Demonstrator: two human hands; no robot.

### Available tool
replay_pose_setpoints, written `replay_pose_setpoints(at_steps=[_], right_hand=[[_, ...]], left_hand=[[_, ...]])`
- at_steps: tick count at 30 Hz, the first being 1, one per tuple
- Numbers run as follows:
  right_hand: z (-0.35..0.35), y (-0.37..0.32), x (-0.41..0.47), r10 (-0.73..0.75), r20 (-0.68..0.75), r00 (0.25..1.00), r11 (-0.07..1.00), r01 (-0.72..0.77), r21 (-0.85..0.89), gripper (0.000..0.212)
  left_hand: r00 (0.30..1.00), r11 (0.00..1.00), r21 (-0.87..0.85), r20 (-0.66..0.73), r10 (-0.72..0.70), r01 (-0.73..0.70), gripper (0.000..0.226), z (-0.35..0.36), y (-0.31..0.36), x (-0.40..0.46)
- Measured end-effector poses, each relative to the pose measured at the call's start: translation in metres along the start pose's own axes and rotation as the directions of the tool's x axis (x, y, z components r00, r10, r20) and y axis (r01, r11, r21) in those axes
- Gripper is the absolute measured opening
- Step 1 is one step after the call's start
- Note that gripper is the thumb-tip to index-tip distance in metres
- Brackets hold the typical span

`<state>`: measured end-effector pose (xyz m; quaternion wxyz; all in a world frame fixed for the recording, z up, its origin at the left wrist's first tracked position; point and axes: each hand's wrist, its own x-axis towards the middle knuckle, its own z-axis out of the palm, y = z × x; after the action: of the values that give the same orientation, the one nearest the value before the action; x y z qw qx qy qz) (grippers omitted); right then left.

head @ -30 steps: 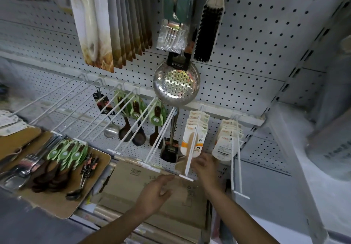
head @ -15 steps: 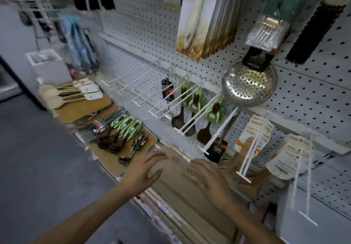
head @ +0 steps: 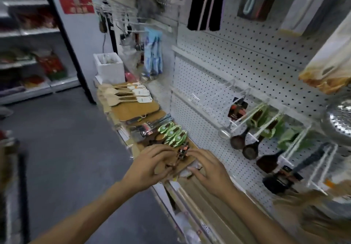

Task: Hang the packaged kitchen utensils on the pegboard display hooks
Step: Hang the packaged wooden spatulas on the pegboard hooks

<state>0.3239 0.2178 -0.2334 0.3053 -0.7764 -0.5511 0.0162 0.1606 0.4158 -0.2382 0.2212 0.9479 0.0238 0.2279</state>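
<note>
Both hands meet at frame center: left hand (head: 150, 165) w/ fingers curled round a small dark packaged utensil (head: 182, 152), right hand (head: 209, 165) w/ fingers bent, tips pressing down beside it (grip unclear, blurry). Beyond, green-carded spoons (head: 173, 135) lie on a board; pegboard hooks (head: 252, 119) center right.

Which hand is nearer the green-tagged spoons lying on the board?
Left. The left hand sits just below the green-tagged spoons; the right hand is further right, toward the pegboard.
</note>
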Motion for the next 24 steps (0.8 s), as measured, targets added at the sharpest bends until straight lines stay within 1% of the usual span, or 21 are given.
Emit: replay_pose_setpoints(at_steps=[6,9,11,19,24], right_hand=[[0.055,-0.073,0.078,-0.042,0.023,0.999,0.999,0.042,-0.014,0.044],[0.078,-0.102,0.115,-0.057,0.045,0.997,0.998,0.058,-0.037,0.046],[0.092,-0.118,0.138,-0.076,0.074,0.994,0.997,0.078,-0.022,0.045],[0.138,-0.153,0.223,-0.169,0.16,0.973,0.984,0.177,-0.033,0.05],[0.179,-0.148,0.286,-0.188,0.208,0.96,0.98,0.196,-0.018,0.051]], left_hand=[[0.997,0.996,0.051,0.014,-0.079,0.078,0.043,-0.079,-0.087,-0.034],[0.995,0.992,0.074,0.013,-0.104,0.103,0.045,-0.109,-0.121,-0.048],[0.992,0.989,0.074,0.005,-0.129,0.128,0.046,-0.126,-0.142,-0.056],[0.967,0.964,0.076,-0.033,-0.253,0.255,0.051,-0.168,-0.222,-0.072],[0.951,0.945,0.112,-0.021,-0.308,0.309,0.052,-0.183,-0.285,-0.063]])
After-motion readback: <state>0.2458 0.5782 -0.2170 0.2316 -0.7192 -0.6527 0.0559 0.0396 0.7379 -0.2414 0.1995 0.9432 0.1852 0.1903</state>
